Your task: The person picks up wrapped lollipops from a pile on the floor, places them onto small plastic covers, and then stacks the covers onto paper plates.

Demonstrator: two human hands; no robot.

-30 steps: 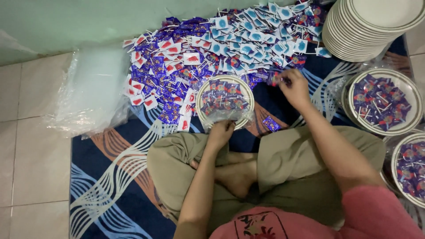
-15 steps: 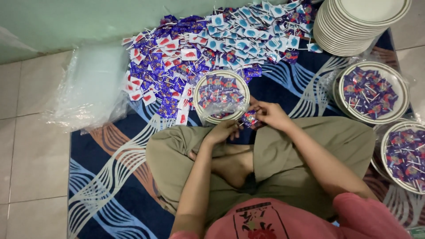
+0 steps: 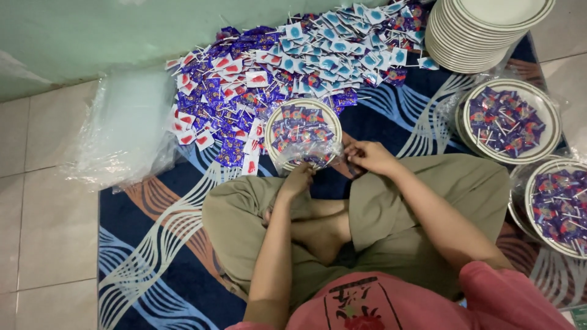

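The stack of empty plates [image 3: 483, 30] at one o'clock runs off the top edge. The filled plate [image 3: 559, 208] at three o'clock is cut by the right edge. The left hand [image 3: 298, 180] has its fingertips hidden under the crinkled clear wrap [image 3: 306, 153] of the centre plate [image 3: 302, 131]; whether the right hand [image 3: 370, 156] pinches anything is too small to tell. The wrappers in the candy pile [image 3: 287, 61] at twelve o'clock blur together.

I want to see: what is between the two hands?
In the head view, clear plastic wrap on the candy plate spans between left hand and right hand.
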